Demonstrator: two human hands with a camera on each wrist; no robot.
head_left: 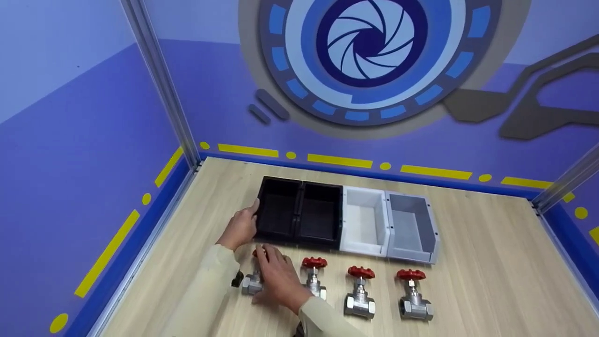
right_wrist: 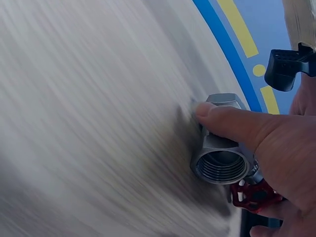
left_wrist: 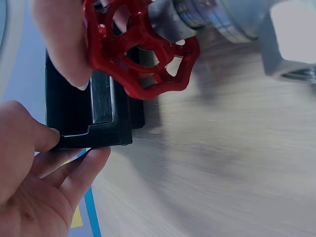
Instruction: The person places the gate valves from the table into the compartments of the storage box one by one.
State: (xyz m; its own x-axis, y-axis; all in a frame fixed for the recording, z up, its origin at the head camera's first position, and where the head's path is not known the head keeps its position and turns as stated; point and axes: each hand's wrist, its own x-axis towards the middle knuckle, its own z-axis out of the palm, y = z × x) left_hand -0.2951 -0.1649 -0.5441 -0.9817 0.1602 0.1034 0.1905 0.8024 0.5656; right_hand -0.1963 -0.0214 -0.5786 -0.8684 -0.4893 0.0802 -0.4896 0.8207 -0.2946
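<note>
My left hand (head_left: pixel 241 228) grips the left side of the leftmost black bin (head_left: pixel 280 206). In the left wrist view its thumb lies over the rim of the black bin (left_wrist: pixel 102 98), with the fingers against the outer side. My right hand (head_left: pixel 281 281) holds the leftmost valve (head_left: pixel 252 284), a metal gate valve with a red handwheel. In the right wrist view the thumb lies across the threaded valve body (right_wrist: pixel 220 140). Fingers reach the red handwheel (left_wrist: pixel 140 54), seen large in the left wrist view; my right hand partly hides this valve in the head view.
Beside the gripped bin, in one row, are another black bin (head_left: pixel 320 213), a white bin (head_left: pixel 365 215) and a grey bin (head_left: pixel 406 229). Three more red-wheeled valves stand in front: one (head_left: pixel 314 276), another (head_left: pixel 360 295) and the rightmost (head_left: pixel 413 297). Printed walls enclose the wooden table (head_left: pixel 491 262).
</note>
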